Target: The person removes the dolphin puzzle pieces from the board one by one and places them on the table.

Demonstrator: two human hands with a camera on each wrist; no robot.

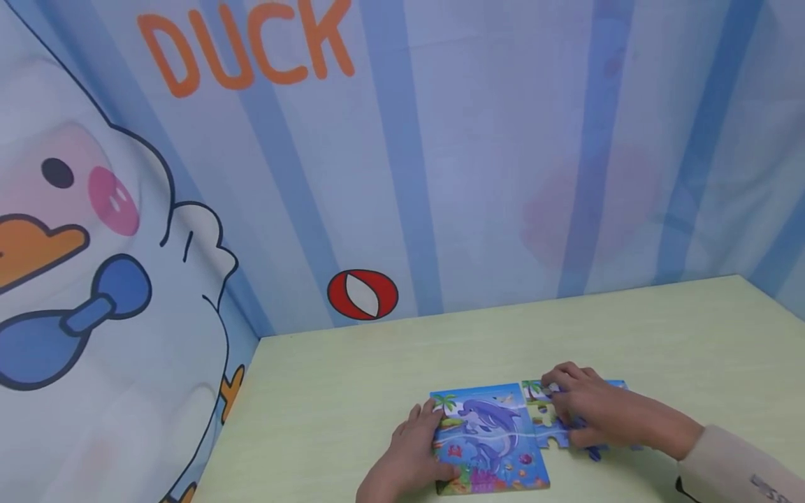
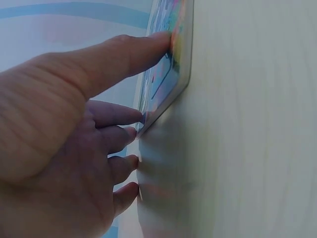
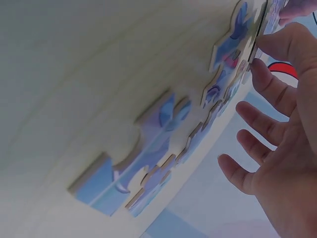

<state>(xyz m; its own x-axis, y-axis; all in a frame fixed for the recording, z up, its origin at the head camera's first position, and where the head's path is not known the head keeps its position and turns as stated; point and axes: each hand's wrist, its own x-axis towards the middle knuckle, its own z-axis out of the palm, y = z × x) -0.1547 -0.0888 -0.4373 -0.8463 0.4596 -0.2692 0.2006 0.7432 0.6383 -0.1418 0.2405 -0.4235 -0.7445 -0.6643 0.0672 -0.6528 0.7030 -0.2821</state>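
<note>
A blue board point(image 1: 481, 440) printed with dolphins, a palm tree and sea creatures lies on the table. My left hand point(image 1: 411, 447) rests along its left side; in the left wrist view the thumb point(image 2: 133, 52) touches its printed face, while the other fingertips are at its edge and the tabletop. Right of the board lie joined jigsaw pieces point(image 1: 539, 433) with gaps between them. Over these is my right hand point(image 1: 597, 409), covering several. In the right wrist view its thumb and index fingertips are close together at a thin edge; whether they pinch a piece is unclear.
More jigsaw pieces point(image 3: 141, 153) lie flat beside the right hand, one with a blue straight-edged end. The pale yellow table point(image 1: 327, 405) meets a striped blue cloth backdrop point(image 1: 478, 175) with a printed duck on the left.
</note>
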